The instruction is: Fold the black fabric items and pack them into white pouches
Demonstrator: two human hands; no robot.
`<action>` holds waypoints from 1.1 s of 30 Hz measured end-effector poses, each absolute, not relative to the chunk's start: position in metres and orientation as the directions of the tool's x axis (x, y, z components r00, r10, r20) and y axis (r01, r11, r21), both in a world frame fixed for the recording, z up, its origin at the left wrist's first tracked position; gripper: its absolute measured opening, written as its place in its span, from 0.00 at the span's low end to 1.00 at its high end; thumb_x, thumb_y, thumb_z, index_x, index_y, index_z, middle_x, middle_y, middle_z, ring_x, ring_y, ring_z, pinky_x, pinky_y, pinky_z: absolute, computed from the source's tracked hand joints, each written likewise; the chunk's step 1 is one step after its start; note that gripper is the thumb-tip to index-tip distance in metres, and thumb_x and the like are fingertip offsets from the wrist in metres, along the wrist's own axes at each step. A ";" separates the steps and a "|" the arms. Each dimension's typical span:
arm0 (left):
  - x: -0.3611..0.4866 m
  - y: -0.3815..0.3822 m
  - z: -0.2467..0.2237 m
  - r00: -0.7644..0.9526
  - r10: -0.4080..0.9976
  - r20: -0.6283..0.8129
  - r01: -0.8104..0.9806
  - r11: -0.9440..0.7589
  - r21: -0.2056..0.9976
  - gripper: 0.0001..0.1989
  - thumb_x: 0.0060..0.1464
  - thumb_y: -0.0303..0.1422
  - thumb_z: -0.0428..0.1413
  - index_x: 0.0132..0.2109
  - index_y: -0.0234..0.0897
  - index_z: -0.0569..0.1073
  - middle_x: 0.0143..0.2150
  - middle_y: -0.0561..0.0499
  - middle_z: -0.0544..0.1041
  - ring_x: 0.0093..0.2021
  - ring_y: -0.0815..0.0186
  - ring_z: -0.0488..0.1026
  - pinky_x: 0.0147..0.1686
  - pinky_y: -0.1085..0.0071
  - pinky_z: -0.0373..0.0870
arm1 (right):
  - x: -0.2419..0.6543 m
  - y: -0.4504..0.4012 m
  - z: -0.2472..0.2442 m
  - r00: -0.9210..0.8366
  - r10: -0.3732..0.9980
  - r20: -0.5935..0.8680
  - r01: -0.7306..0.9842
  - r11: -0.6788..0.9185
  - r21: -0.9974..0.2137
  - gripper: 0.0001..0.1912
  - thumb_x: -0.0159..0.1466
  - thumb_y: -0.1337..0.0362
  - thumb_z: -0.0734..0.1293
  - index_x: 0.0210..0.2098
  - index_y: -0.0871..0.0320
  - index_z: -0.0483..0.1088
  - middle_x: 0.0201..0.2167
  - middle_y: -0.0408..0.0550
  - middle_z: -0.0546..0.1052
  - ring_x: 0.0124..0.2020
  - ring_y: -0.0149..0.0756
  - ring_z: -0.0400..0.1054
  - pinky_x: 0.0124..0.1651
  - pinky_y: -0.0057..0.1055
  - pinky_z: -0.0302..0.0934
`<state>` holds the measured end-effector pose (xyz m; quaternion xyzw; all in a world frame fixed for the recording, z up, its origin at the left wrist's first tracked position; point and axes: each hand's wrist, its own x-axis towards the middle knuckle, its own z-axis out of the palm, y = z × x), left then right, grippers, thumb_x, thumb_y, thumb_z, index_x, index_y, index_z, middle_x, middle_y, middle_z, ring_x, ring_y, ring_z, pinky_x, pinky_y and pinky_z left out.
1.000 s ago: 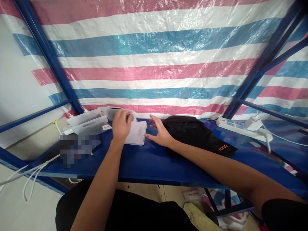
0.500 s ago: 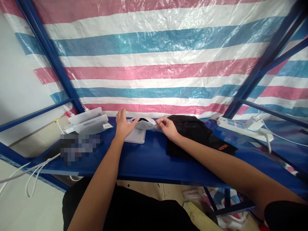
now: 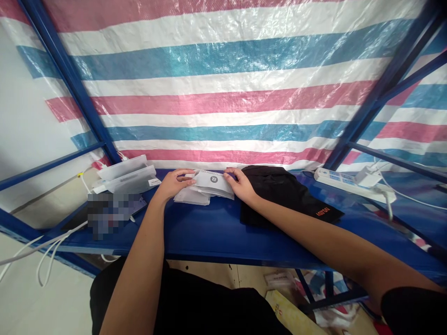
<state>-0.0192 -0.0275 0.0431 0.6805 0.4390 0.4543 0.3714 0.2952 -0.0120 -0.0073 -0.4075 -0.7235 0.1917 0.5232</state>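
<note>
Between my hands is a pale, frosted plastic bag with grey print and a dark round mark. My left hand grips its left end between thumb and fingers. At the right end, my right hand pinches the upper corner. The bag is held slightly tilted above the blue shelf. Under its left part lies another flat, whitish pouch, partly covered. A black cloth item with orange lettering lies beside and beneath my right wrist.
White translucent holders stand at the left on the blue shelf, near a blurred dark flat item and white cables. A white power strip with plugs sits at the right. Blue metal posts and a striped tarp close off the back.
The bag's mouth was gaping with something dark inside; now the bag is turned with its printed face towards me. My left hand has lowered and closed on its left end.
</note>
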 end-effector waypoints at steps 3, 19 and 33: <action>-0.013 -0.026 0.042 0.151 0.923 0.353 0.202 -0.379 0.903 0.30 0.44 0.53 0.77 0.48 0.37 0.87 0.63 0.37 0.83 0.59 0.44 0.83 0.58 0.51 0.81 | 0.288 -0.034 0.007 -0.194 0.674 0.712 0.478 0.699 -0.532 0.22 0.72 0.46 0.72 0.57 0.51 0.79 0.69 0.59 0.71 0.74 0.58 0.63 0.75 0.60 0.60; 0.035 -0.037 0.039 0.269 0.757 0.595 0.263 -0.652 0.711 0.13 0.60 0.46 0.69 0.43 0.43 0.89 0.47 0.45 0.88 0.55 0.51 0.84 0.57 0.54 0.83 | 0.281 -0.044 0.021 -0.361 0.501 0.787 0.494 0.818 -0.294 0.15 0.75 0.53 0.70 0.56 0.51 0.80 0.50 0.56 0.82 0.55 0.53 0.75 0.63 0.56 0.70; 0.021 -0.032 0.045 0.061 0.755 0.653 0.488 -0.593 0.640 0.11 0.62 0.45 0.67 0.42 0.43 0.88 0.45 0.49 0.88 0.42 0.58 0.83 0.46 0.62 0.79 | 0.296 -0.025 0.025 -0.264 0.542 0.797 0.514 0.779 -0.359 0.13 0.75 0.51 0.71 0.46 0.50 0.85 0.45 0.53 0.84 0.51 0.52 0.76 0.58 0.51 0.71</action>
